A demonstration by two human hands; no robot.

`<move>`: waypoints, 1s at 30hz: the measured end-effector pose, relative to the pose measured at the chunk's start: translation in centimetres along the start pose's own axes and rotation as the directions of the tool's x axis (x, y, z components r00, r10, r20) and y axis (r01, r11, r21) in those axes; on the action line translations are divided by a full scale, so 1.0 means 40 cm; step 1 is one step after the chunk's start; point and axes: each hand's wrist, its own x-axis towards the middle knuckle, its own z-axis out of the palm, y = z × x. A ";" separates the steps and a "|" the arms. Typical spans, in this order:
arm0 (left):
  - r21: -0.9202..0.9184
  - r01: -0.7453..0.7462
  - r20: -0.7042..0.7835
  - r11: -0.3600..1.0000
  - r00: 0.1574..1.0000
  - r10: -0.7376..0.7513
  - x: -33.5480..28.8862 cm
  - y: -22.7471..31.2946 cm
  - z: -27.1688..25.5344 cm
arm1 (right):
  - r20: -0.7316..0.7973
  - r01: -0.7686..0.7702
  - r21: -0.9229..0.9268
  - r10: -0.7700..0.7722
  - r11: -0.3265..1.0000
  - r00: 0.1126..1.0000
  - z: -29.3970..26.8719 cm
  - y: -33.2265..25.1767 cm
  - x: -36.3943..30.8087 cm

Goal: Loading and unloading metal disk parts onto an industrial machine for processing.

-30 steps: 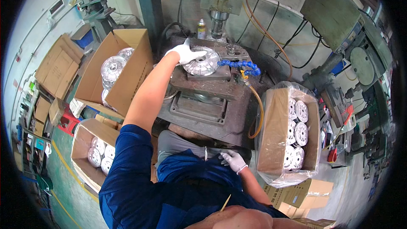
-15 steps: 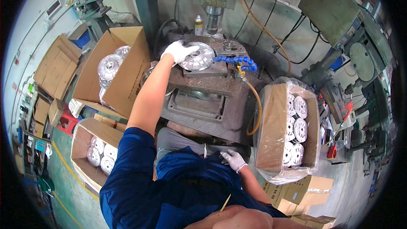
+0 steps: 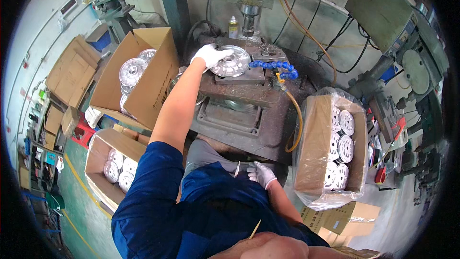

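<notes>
I can make out dark print (image 3: 165, 99) on the ten-o'clock carton (image 3: 155, 84) and four-o'clock box (image 3: 341, 219), none legible.

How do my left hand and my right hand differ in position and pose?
The left hand is at the edge of a round silver metal disc, its thumb reaching over the top; the right hand touches no disc and lies against the grey trousers. The left forearm stretches well forward over the work area, while the right forearm is close to the body. Both hands wear white gloves.
</notes>
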 end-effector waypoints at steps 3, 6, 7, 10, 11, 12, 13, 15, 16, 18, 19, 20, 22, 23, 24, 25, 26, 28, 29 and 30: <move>0.011 0.021 -0.010 1.000 1.000 -0.021 0.003 -0.011 -0.005 | 0.003 -0.043 0.138 0.043 0.990 0.999 -0.020 -0.003 0.009; 0.108 -0.009 -0.053 0.994 0.998 0.015 0.022 -0.036 -0.001 | -0.029 -0.062 0.127 0.066 0.990 0.997 -0.009 -0.004 0.000; 0.082 -0.013 -0.044 0.997 0.999 0.017 0.025 -0.035 0.002 | 0.013 -0.086 0.115 0.085 0.990 0.996 -0.003 -0.007 -0.004; 0.053 -0.026 -0.023 0.998 0.999 0.027 0.028 -0.029 0.007 | 0.006 -0.046 0.095 0.046 0.994 0.999 -0.008 0.005 0.004; 0.073 -0.021 -0.057 0.997 0.998 0.025 0.018 -0.024 0.006 | 0.005 -0.045 0.093 0.045 0.995 0.999 -0.012 0.005 0.009; 0.093 -0.016 -0.089 0.996 0.996 0.024 0.014 -0.022 0.006 | 0.011 -0.047 0.102 0.047 0.994 0.999 -0.015 0.006 0.012; 0.092 -0.017 -0.088 0.996 0.996 0.025 0.019 -0.028 0.005 | 0.016 -0.050 0.111 0.049 0.993 0.999 -0.018 0.006 0.016; 0.033 -0.058 -0.084 0.998 0.995 0.060 0.031 -0.050 0.011 | -0.001 -0.060 0.100 0.060 0.993 0.998 -0.003 -0.005 0.005; 0.030 -0.056 -0.082 0.998 0.995 0.059 0.040 -0.058 0.014 | -0.017 -0.070 0.088 0.072 0.994 0.997 0.004 -0.010 0.003; 0.058 -0.057 -0.087 0.997 0.994 0.062 0.054 -0.063 0.017 | -0.016 -0.102 0.094 0.104 0.990 0.994 0.004 -0.013 0.003; 0.055 -0.055 -0.086 0.997 0.995 0.059 0.058 -0.067 0.019 | -0.012 -0.132 0.100 0.134 0.986 0.991 0.005 -0.015 0.004; 0.053 -0.049 -0.080 0.997 0.995 0.053 0.055 -0.064 0.019 | -0.015 -0.135 0.101 0.137 0.986 0.990 0.013 -0.018 -0.001; 0.050 -0.042 -0.073 0.998 0.996 0.045 0.060 -0.072 0.022 | -0.048 -0.116 0.075 0.119 0.990 0.992 0.031 -0.023 -0.016; 0.084 -0.041 -0.091 0.996 0.995 0.048 0.065 -0.073 0.020 | -0.050 -0.117 0.075 0.121 0.990 0.991 0.023 -0.019 -0.009; 0.118 -0.039 -0.109 0.992 0.993 0.052 0.067 -0.075 0.019 | -0.034 -0.117 0.071 0.119 0.991 0.992 0.006 -0.009 0.006; 0.117 -0.039 -0.109 0.992 0.993 0.052 0.063 -0.078 0.021 | -0.018 -0.116 0.067 0.117 0.991 0.993 -0.006 -0.001 0.014; 0.103 -0.038 -0.102 0.994 0.994 0.049 0.048 -0.066 0.019 | -0.019 -0.113 0.069 0.115 0.991 0.993 -0.008 0.002 0.016; 0.092 -0.041 -0.091 0.995 0.995 0.050 0.029 -0.043 0.012 | -0.049 -0.086 0.049 0.089 0.995 0.995 -0.013 0.007 0.020; 0.107 -0.042 -0.098 0.993 0.994 0.053 0.019 -0.035 0.008 | -0.050 -0.085 0.049 0.088 0.995 0.995 -0.015 0.007 0.019; 0.122 -0.043 -0.104 0.992 0.993 0.056 0.014 -0.031 0.007 | -0.046 -0.085 0.053 0.087 0.995 0.995 -0.016 0.008 0.017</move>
